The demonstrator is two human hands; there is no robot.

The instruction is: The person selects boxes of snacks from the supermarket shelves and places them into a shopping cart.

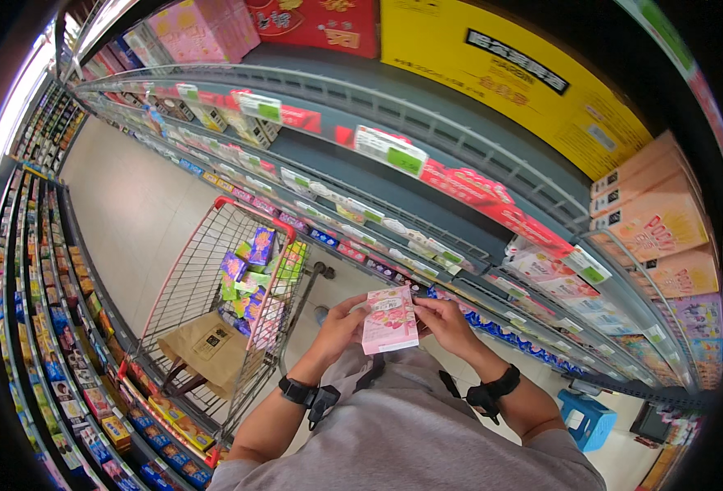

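Both of my hands hold a pink carton [390, 320] with printed berries, close in front of my waist. My left hand [340, 325] grips its left side with the thumb along the edge. At the carton's right side is my right hand [444, 319], its fingers partly hidden behind the box. To the left stands a wire shopping cart [183, 270] with red trim. Inside the cart lie several purple and green packages [252, 279] and a brown bag [208, 350] bearing writing.
A long shelf unit [349, 144] with wire rails and price tags runs ahead and right. A yellow box [502, 73] and peach cartons [650, 215] sit on it. Packed snack shelves [60, 344] line the left. A blue plastic stool [587, 420] stands on the floor at right.
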